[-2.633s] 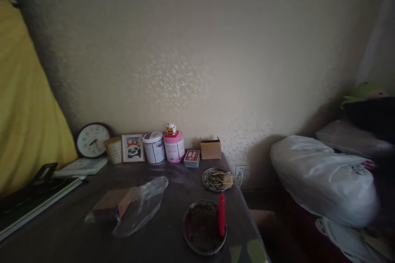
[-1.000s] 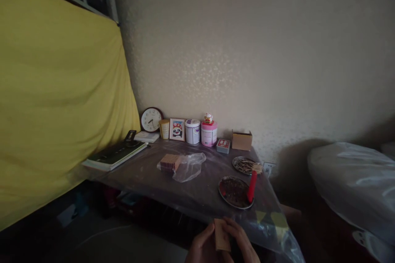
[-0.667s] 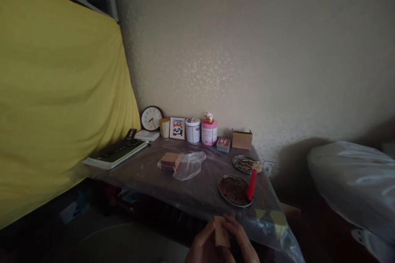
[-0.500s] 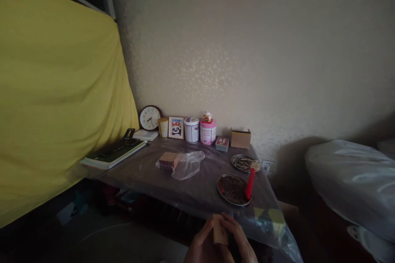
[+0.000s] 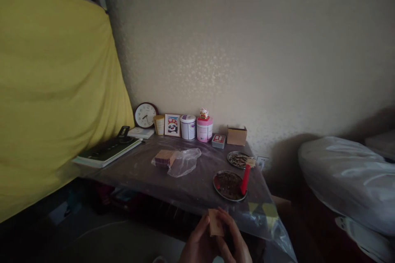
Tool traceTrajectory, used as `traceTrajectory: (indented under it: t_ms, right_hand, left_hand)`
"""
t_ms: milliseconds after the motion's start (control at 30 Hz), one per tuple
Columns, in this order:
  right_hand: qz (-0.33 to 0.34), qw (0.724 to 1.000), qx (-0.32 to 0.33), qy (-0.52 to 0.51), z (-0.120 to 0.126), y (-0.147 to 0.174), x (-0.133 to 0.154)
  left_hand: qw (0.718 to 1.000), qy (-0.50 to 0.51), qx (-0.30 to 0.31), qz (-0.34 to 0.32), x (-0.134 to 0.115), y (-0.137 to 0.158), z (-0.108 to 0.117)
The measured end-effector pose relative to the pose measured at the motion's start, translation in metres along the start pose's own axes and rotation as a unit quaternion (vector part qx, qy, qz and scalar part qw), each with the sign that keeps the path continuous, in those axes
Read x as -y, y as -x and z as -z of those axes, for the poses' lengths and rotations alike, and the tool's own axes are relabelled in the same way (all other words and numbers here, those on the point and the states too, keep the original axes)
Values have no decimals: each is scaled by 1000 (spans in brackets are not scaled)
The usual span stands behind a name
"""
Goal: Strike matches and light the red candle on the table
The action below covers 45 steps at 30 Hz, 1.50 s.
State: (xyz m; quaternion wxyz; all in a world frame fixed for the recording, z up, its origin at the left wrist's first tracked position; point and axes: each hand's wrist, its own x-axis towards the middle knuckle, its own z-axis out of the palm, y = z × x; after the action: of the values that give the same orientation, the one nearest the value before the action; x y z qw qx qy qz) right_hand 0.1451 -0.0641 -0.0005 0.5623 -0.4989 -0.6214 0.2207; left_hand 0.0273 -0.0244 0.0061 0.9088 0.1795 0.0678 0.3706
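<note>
At the bottom of the head view, my left hand (image 5: pixel 197 238) and my right hand (image 5: pixel 235 236) are both closed on a small tan matchbox (image 5: pixel 216 222). It is held upright between the fingertips, just off the table's front edge. Beyond the hands, a round metal plate (image 5: pixel 220 195) with dark residue lies on the table, and a red candle (image 5: pixel 245 180) stands tilted at its right side. Behind it is a second metal plate (image 5: pixel 232 161) heaped with matchsticks (image 5: pixel 245 159), many of them blackened. A pack of similar small boxes (image 5: pixel 165 158) sits on a torn clear plastic wrapper (image 5: pixel 187 162).
Plastic sheeting covers the table (image 5: pixel 129 178). Along the wall stand a clock (image 5: pixel 145 115), a panda picture (image 5: pixel 172 125), two canisters (image 5: pixel 188 127), a card box (image 5: pixel 219 141) and a cardboard box (image 5: pixel 237 136). A dark green book (image 5: pixel 108 153) lies left, beside a yellow curtain (image 5: pixel 58 90).
The view has shifted slightly, so everything appears a little further left and higher. Both hands keep hold of the matchbox in nearly the same pose.
</note>
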Motion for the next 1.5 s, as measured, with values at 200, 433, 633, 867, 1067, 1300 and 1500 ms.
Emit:
traceTrajectory:
  t_ms: [200, 433, 633, 867, 1067, 1300, 1500]
  right_hand:
    - [-23, 1000, -4, -18, -1, 2, 2]
    - [-49, 997, -18, -48, -5, 4, 4]
    - [-61, 996, -26, -63, -7, 4, 12]
    - [-85, 995, -15, -45, -5, 4, 16]
    - [-79, 993, 36, -79, 3, -1, 24]
    - [-167, 960, 88, -205, 27, -15, 34]
    - [-227, 945, 22, -233, 29, -19, 16]
  left_hand:
    - [1000, -23, 11, -13, 0, 2, -4]
    - [1000, -18, 6, -9, 2, 3, -5]
    - [1000, -12, 25, -14, 4, 4, -9]
    - [1000, -4, 20, -13, 7, 3, -3]
    - [1000, 12, 0, -29, 5, 6, -3]
    - [996, 23, -86, -1, 2, 10, -3]
    - [992, -30, -113, 46, 7, 12, -4]
